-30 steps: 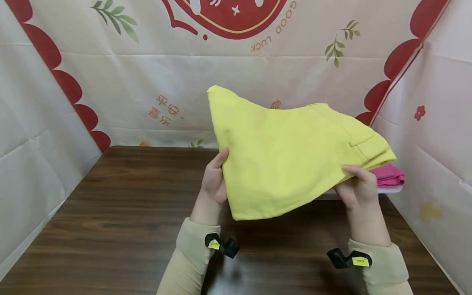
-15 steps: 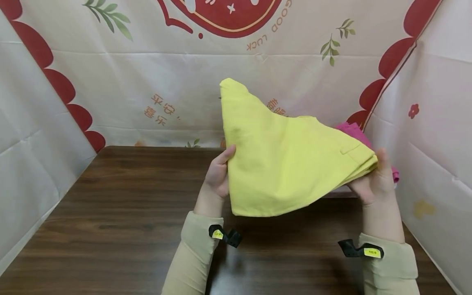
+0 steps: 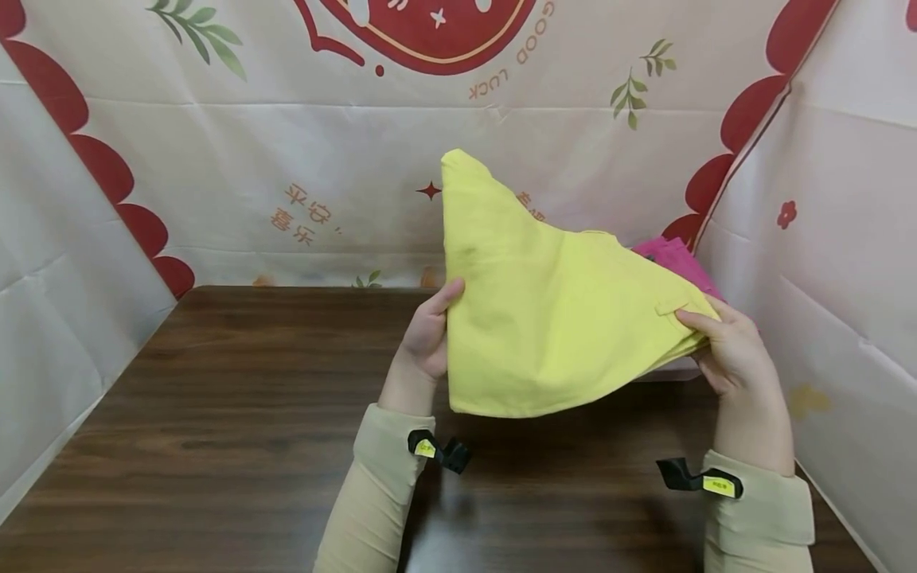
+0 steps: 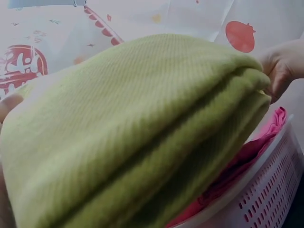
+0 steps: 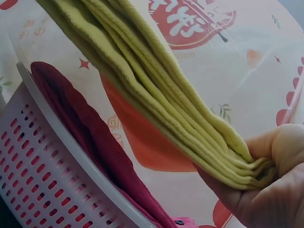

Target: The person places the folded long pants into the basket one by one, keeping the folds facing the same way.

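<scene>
- Yellow cloth [image 3: 552,318], folded into several layers, is held up in the air between your two hands, above the far right part of the table [image 3: 236,414].
- Your left hand [image 3: 428,338] grips the cloth's left edge, thumb on the side facing you, the other fingers hidden behind the fabric.
- Your right hand [image 3: 731,354] pinches the cloth's right end; the right wrist view shows the stacked layers [image 5: 190,123] squeezed together between thumb and fingers [image 5: 270,190].
- From the left wrist view the cloth [image 4: 128,133] fills most of the frame, with a ribbed weave, and your right hand [image 4: 285,66] shows at its far end.
- One corner of the cloth points upward against the printed backdrop [image 3: 322,143], while its lower edge hangs free of the table.
- A white basket [image 4: 266,190] with a slotted wall sits just below and behind the cloth's right end (at the table's far right corner); the cloth does not touch it in either wrist view.
- Pink fabric [image 3: 677,259] lies in the basket, seen in the head view just behind the cloth and in the right wrist view [image 5: 95,137] draped along the rim.
- Both your sleeves [image 3: 380,485] are beige, each with a black clip and a yellow tag [image 3: 719,484] at the wrist.
</scene>
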Action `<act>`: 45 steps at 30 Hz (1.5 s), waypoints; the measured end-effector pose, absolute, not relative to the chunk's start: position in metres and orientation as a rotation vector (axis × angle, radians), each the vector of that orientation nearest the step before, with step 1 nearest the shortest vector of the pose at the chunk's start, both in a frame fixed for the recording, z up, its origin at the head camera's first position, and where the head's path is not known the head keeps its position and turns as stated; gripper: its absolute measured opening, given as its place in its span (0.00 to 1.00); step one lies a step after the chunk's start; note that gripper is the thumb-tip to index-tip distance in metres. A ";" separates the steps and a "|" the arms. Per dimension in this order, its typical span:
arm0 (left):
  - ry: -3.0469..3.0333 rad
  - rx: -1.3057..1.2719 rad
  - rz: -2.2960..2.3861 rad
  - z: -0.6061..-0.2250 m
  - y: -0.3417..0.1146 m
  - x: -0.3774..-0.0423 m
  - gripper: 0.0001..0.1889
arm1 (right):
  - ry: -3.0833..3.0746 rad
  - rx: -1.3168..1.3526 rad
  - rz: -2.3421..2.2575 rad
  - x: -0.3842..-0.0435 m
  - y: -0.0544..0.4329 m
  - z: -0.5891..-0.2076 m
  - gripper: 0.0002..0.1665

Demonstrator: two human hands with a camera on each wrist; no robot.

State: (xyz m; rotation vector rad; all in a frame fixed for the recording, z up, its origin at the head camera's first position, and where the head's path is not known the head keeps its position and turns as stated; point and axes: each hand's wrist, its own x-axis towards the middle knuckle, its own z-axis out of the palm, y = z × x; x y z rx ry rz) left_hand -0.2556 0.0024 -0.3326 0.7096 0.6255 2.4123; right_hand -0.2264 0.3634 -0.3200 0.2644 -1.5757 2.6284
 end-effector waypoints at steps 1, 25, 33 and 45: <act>0.627 0.709 2.417 -0.333 0.003 -0.256 0.14 | -1.551 0.260 2.603 -0.226 0.362 -0.320 0.16; 0.605 0.387 2.577 -0.331 0.023 -0.285 0.15 | -0.983 0.254 2.422 -0.233 0.363 -0.309 0.26; 0.684 0.293 2.577 -0.337 0.036 -0.294 0.14 | -0.948 0.247 2.454 -0.238 0.375 -0.313 0.26; 0.892 0.236 2.589 -0.348 0.055 -0.305 0.20 | -0.936 0.235 2.436 -0.242 0.385 -0.311 0.28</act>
